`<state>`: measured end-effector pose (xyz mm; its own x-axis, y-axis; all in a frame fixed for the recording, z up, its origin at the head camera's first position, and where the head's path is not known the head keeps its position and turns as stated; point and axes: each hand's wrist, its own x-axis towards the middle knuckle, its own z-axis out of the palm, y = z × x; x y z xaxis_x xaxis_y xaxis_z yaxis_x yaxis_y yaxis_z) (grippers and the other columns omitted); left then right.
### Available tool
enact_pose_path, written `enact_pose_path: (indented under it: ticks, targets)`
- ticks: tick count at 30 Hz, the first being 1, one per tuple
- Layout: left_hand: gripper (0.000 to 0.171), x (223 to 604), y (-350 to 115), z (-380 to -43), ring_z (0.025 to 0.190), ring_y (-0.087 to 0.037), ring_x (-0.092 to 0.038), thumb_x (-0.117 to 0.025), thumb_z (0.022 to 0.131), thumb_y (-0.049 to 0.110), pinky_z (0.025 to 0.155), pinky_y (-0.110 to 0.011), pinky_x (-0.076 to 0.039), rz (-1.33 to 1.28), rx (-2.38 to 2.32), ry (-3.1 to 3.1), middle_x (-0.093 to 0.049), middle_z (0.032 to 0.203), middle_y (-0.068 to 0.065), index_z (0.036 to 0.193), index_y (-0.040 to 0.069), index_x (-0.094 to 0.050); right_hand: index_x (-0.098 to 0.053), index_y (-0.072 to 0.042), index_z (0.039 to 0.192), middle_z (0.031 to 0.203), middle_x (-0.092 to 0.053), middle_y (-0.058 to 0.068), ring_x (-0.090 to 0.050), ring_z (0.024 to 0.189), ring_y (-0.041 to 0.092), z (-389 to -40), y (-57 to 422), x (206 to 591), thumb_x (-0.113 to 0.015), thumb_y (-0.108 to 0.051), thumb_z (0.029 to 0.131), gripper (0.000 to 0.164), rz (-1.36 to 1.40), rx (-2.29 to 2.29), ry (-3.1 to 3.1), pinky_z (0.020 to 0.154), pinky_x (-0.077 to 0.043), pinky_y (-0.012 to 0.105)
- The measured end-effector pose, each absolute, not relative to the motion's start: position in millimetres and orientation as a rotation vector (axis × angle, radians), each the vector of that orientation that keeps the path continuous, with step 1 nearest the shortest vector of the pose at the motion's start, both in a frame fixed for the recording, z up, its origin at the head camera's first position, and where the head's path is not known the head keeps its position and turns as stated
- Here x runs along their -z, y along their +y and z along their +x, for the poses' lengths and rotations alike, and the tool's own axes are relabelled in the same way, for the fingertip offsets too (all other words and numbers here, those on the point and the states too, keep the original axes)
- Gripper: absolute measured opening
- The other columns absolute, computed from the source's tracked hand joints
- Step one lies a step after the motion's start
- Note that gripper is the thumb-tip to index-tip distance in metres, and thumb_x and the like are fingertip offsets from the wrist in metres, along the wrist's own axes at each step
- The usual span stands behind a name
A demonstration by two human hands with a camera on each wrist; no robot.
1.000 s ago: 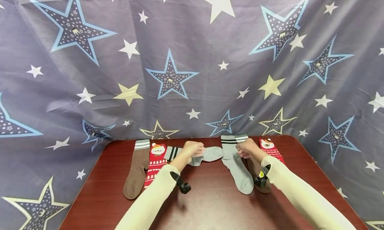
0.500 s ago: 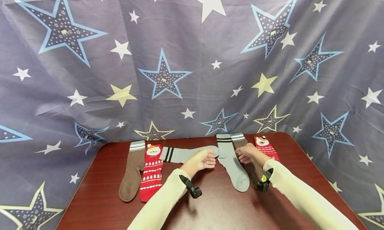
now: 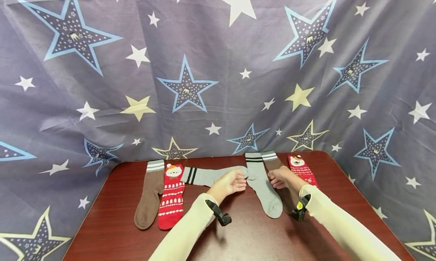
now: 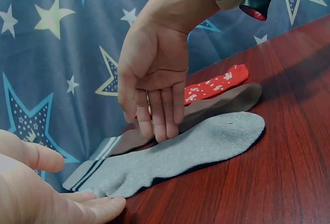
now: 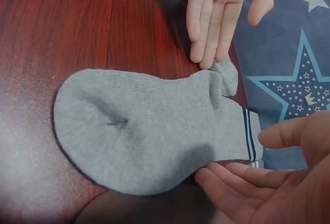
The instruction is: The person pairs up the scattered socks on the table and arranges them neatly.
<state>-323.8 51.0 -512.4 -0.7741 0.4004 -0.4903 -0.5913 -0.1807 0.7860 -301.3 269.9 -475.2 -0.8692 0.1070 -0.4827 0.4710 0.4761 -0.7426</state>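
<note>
One grey sock with black stripes (image 3: 204, 176) lies sideways, its toe partly behind my left hand (image 3: 229, 183). A matching grey sock (image 3: 263, 189) lies lengthwise between my hands, toe toward me. My left fingers are extended near where the two grey socks meet. On the other side, my right hand (image 3: 282, 176) has loosely straight fingers by the lengthwise sock's edge, over a brown sock (image 3: 270, 160) that it partly covers. In the right wrist view, right fingertips (image 5: 203, 177) meet the grey sock's edge; firm contact cannot be told. Neither hand grips anything.
At the left lie another brown sock (image 3: 148, 198) and a red patterned sock (image 3: 171, 200). A second red sock (image 3: 302, 170) lies beyond my right hand, partly covered by the arm. The dark red table (image 3: 112, 215) ends against a star-patterned curtain (image 3: 218, 83).
My left hand has moved right, from the middle of the sideways grey sock to its toe end. That sock now lies straighter. The right hand stays nearly in place; the head view shifted slightly.
</note>
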Motion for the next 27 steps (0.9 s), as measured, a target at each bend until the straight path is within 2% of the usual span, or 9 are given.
enact_pose_path:
  ticks: [7,19,27]
  targets:
    - [0.059,513.5,54.5,-320.7,0.147,-0.049,-0.032,-0.041,0.095,0.01,0.125,-0.053,-0.029,-0.242,-2.02,1.443,-0.033,0.152,-0.042,0.144,-0.022,-0.033,-0.061,0.016,0.119,0.1,-0.074,0.025,-0.072,0.079,0.024,-302.1,271.0,480.9,-0.053,-0.016,0.097,0.04,0.489,1.353,2.352,0.086,-0.062,0.044]
    - [0.058,514.9,60.1,-319.2,0.148,-0.05,-0.031,-0.04,0.096,0.008,0.125,-0.052,-0.029,-0.276,-2.042,1.391,-0.029,0.155,-0.041,0.144,-0.024,-0.03,-0.063,0.011,0.117,0.082,-0.072,0.008,-0.068,0.074,0.019,-303.8,271.4,485.0,-0.051,-0.017,0.095,0.038,0.507,1.388,2.303,0.082,-0.061,0.041]
    - [0.059,515.6,63.6,-319.1,0.148,-0.05,-0.03,-0.039,0.096,0.008,0.125,-0.052,-0.03,-0.28,-2.054,1.368,-0.027,0.156,-0.041,0.144,-0.025,-0.029,-0.061,0.008,0.116,0.087,-0.071,0.007,-0.067,0.082,0.021,-306.3,272.9,484.1,-0.049,-0.018,0.095,0.036,0.51,1.409,2.244,0.084,-0.059,0.041]
